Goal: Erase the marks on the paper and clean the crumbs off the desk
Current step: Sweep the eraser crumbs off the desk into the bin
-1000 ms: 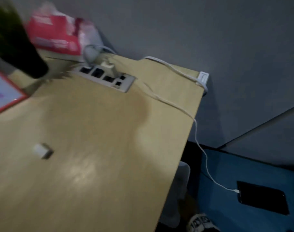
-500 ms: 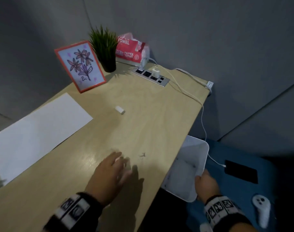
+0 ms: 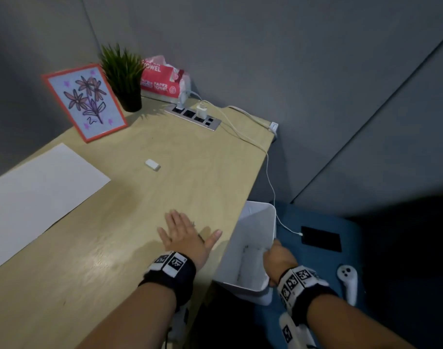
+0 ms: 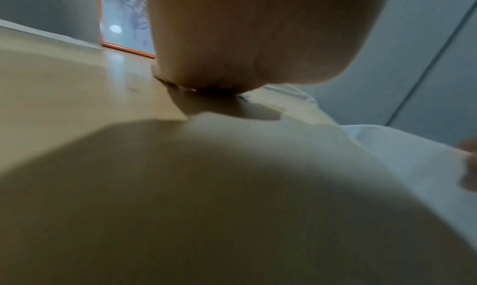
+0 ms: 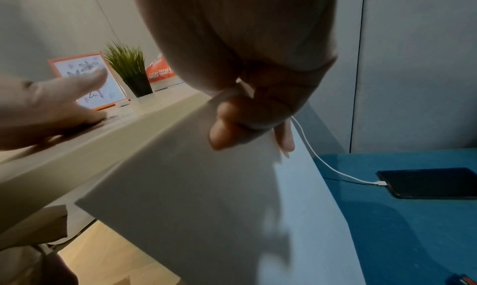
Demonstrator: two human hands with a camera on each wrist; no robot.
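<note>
Head view looks down on the desk [image 3: 139,248]; both close wrist views share its right edge.

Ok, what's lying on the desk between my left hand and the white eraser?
Head view: only bare desk lies between the left hand and the eraser, apart from dark crumbs at the fingertips.

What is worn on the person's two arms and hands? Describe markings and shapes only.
Both forearms are bare, with no sleeves. The left hand and right hand wear no gloves. Each wrist carries a black band faced with white squares printed in black code-like patterns. A white device hangs beneath each band.
</note>
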